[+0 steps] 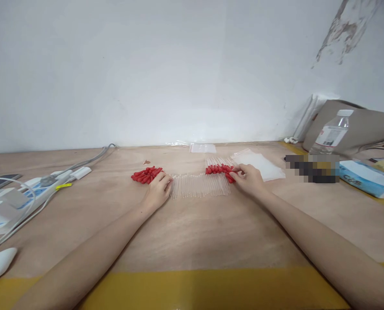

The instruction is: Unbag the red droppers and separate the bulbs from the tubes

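A row of clear glass dropper tubes (200, 186) lies side by side on the wooden table (192, 232). A heap of red rubber bulbs (147, 175) lies at its left end, and more red bulbs (219, 169) sit along the tubes at the right. My left hand (158, 191) rests at the left end of the row, fingers curled against the tubes beside the left heap. My right hand (248, 178) pinches a red bulb at the right end of the row.
Clear plastic bags (259, 165) lie behind my right hand, another (202, 148) by the wall. A power strip with cables (40, 189) sits at the left. A water bottle (330, 133), cardboard (360, 125) and a blue box (366, 177) stand at the right.
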`<state>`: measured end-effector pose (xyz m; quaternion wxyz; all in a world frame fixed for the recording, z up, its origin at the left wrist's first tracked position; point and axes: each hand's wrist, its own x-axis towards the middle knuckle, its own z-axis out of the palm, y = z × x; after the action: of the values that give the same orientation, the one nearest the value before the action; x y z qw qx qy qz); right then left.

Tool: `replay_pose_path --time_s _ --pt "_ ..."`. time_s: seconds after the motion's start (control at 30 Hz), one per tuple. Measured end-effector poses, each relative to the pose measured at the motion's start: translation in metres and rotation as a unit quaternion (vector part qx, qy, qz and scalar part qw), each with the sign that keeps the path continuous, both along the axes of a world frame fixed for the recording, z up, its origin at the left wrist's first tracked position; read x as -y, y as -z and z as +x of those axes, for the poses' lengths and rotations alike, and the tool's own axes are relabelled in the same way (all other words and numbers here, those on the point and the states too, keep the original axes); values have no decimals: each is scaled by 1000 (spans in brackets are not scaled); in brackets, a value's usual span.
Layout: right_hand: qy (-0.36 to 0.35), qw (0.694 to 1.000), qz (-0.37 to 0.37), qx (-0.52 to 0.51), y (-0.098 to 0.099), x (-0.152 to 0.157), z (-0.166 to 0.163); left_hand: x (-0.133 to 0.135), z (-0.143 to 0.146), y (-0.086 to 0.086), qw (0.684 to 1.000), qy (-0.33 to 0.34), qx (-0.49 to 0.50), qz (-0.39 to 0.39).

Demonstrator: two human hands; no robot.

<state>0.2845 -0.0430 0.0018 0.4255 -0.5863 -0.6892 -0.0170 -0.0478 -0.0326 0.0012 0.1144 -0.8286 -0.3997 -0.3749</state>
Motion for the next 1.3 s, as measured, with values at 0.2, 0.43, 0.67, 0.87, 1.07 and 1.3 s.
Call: replay_pose_path --time_s 0.2,0.43,0.67,0.87,1.07,1.3 --pt "66 997 -28 -19 2 -11 6 7 2 -1 999 10 0 -38" --pt "105 993 -45 12 -1 -15 15 17 4 -8 1000 13 -20 -15" --pt "146 973 -179 -2 -23 -25 19 18 4 -9 999 -17 -33 -4" --pt "189 938 -288 28 -35 -39 7 19 5 -9 999 -23 -35 -1" --pt "214 948 -236 23 -45 -41 -1 19 5 -9 999 -30 -32 8" --pt "-35 999 29 24 -23 -4 -39 20 13 -10 997 -24 -46 51"
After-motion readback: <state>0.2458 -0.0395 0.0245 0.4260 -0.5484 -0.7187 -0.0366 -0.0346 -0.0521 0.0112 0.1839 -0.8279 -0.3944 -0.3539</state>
